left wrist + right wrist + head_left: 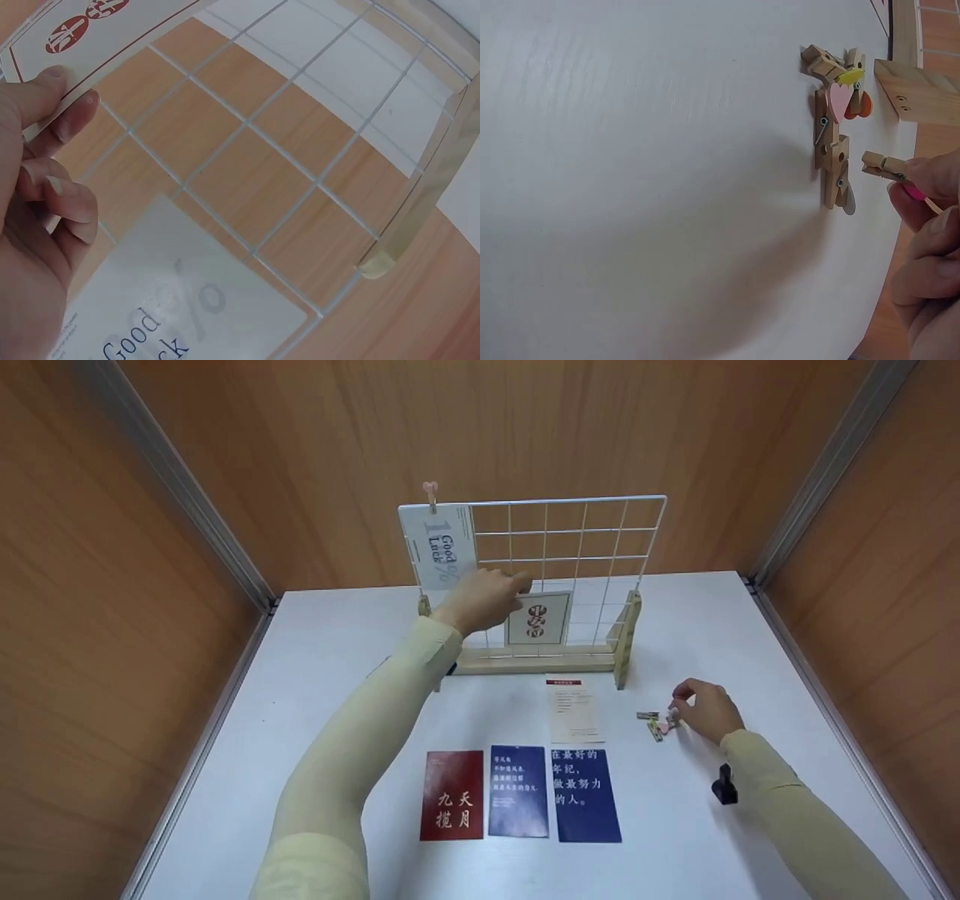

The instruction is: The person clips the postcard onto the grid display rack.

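My left hand [484, 598] pinches the edge of a white card [553, 634] with red characters between thumb and fingers, up against a white wire grid [581, 559]. In the left wrist view the thumb lies on the face of that card [30, 69]. My right hand [707, 711] is low over the table at the right. Its thumb and forefinger pinch a small wooden clothespin [883, 166] with a bright pink ornament, raised just clear of several clothespins [832, 154] with coloured hearts. A "Good Luck" card [429, 556] hangs from the grid's top left under a pink-heart clothespin [431, 496].
Wooden feet [627, 649] hold the grid upright. On the white table [337, 645] lie a cream printed card [574, 716], a red card [452, 780] and two blue cards [517, 810]. Wood-grain panels [480, 427] enclose the back and sides.
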The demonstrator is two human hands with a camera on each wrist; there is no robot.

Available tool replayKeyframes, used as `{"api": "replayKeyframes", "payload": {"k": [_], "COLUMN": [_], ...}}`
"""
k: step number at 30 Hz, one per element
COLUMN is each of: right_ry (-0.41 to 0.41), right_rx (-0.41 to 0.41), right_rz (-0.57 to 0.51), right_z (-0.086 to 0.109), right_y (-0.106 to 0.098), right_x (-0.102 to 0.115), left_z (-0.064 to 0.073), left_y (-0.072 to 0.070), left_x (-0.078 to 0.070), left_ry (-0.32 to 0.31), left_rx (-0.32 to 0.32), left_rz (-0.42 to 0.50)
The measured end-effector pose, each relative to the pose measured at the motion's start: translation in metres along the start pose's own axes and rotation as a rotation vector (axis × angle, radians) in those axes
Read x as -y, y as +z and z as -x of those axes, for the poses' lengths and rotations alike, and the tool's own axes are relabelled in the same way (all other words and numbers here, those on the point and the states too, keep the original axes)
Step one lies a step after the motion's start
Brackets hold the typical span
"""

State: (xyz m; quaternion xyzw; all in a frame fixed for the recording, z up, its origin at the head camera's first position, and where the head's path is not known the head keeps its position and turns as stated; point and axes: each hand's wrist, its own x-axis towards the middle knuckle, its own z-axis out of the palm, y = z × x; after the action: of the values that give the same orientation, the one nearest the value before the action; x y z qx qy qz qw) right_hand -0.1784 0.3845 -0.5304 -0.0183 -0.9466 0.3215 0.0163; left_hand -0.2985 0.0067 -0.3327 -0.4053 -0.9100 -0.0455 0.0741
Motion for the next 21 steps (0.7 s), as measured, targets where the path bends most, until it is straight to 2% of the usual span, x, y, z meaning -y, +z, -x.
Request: {"api": "replayKeyframes", "payload": {"k": [12, 16, 21], "right_ry": [-0.007, -0.010, 0.000], "right_rx": [0.017, 0.007, -0.006], "right_rz": [-0.008, -0.006, 0.000], "right_z": [0.002, 0.005, 0.008], "right_y": [-0.002, -0.002, -0.005], "right_x": [-0.005, -0.006, -0.004], "left_z": [-0.013, -0.016, -0.018], "left_y": [-0.026, -0.029, -0.031], "left_x": [0.009, 0.008, 0.007], "left_ry": [-0.003, -0.009, 0.011], "left_rx": [-0.123, -0.134, -0.146], "left_rz": [0.003, -0.004, -0.020]}}
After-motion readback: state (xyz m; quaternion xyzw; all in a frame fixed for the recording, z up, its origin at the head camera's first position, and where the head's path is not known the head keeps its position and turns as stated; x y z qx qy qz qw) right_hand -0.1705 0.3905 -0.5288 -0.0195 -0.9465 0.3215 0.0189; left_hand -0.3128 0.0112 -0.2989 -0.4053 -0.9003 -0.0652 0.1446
